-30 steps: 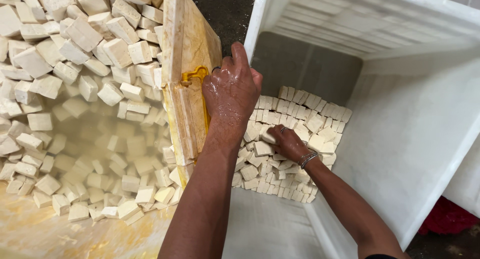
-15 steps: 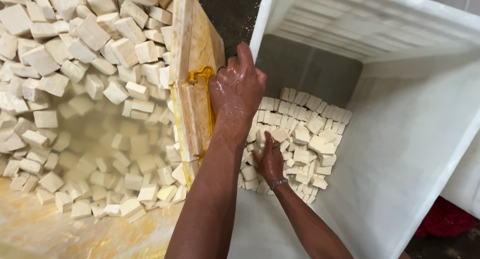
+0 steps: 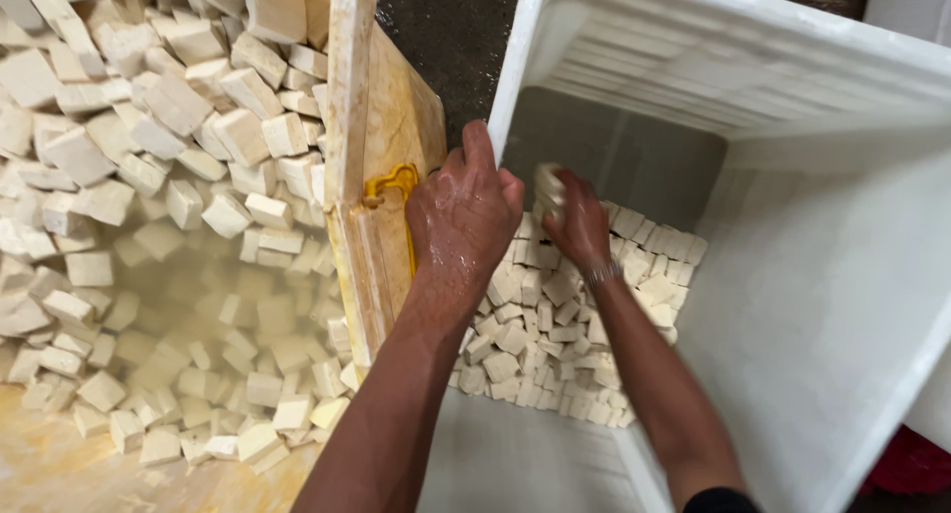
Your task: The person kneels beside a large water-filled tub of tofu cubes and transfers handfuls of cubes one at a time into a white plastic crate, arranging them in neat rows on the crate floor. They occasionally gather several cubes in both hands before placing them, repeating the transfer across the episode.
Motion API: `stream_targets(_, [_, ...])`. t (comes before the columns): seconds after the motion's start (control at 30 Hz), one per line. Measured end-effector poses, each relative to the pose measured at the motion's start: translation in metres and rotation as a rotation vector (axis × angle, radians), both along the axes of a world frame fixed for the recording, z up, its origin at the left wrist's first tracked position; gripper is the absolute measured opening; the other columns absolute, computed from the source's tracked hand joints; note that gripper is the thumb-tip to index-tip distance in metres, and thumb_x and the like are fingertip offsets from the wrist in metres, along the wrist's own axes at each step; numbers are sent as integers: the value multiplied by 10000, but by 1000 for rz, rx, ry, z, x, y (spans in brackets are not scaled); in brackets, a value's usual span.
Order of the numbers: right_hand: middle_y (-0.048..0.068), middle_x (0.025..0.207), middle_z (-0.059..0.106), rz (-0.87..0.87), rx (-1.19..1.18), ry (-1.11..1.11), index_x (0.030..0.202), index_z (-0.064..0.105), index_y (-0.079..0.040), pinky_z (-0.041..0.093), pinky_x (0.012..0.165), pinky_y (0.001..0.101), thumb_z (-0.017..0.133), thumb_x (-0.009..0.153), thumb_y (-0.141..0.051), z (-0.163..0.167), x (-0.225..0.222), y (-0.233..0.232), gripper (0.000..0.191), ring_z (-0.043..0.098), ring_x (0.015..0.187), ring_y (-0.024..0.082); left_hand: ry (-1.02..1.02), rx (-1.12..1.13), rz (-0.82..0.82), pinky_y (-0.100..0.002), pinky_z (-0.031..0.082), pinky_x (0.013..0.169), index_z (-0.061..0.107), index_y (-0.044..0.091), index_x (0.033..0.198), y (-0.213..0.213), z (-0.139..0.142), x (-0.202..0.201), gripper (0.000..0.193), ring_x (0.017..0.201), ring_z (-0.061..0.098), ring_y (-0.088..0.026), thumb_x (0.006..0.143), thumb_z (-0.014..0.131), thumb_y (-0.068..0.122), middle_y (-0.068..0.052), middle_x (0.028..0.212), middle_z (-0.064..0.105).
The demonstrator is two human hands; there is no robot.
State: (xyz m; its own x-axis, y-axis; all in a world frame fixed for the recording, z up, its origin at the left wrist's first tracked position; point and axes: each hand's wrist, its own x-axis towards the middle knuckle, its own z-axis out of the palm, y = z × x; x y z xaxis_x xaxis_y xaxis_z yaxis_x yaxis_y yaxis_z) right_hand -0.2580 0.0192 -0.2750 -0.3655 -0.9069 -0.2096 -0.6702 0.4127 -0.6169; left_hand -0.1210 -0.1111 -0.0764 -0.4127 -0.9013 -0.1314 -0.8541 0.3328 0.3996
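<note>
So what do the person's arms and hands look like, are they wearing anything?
Both forearms are bare, with no gloves. The left hand looks wet and shiny. The right hand has a thin band at the wrist. A bit of dark sleeve shows high on the right arm.

light: even, bright from above; glare: white tub washed out; blur: slight; shadows: soft

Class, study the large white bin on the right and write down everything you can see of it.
The white bin is a big, deep rectangular tub, apparently plastic, with a thick ribbed rim and smooth walls. It stands open, right of the wooden trough. Pale cubes lie packed in rows across part of its floor; the near floor is bare. The right hand reaches inside holding a pale block. The left hand rests between trough and bin.
</note>
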Motion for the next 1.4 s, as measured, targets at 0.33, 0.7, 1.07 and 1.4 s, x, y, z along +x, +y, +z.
stream_targets(0.33, [120,1581,354,719,640,400,1494,416,-295,239,1085,738,730,805,-444,-39,2,-59,772,370,1418,381,0,41,35,-541,556,548,509,73,1096,-3,5,1,335,665,708,-409,845,695,195,-160,802,707])
stream_targets(0.7, [239,1417,479,625,265,212,1454,515,-141,401,1019,688,843,649,-533,-29,4,-44,954,464,1329,489,-7,-17,17,-534,557,545,518,74,1087,-3,0,-1,330,665,714,-406,834,688,201,-169,790,712])
stream_targets(1.07, [235,1141,651,614,-27,-281,1219,578,30,508,905,498,753,782,-186,-11,69,51,519,630,1062,405,-37,-24,-6,-516,568,537,481,59,1095,0,-5,0,347,655,723,-385,850,675,209,-153,790,704])
stream_targets(1.4, [202,867,654,410,44,-67,1091,593,12,522,657,519,848,700,-311,1,122,68,567,639,765,393,-14,-18,1,-512,566,536,490,67,1057,-1,-2,2,308,641,721,-379,859,684,201,-145,771,700])
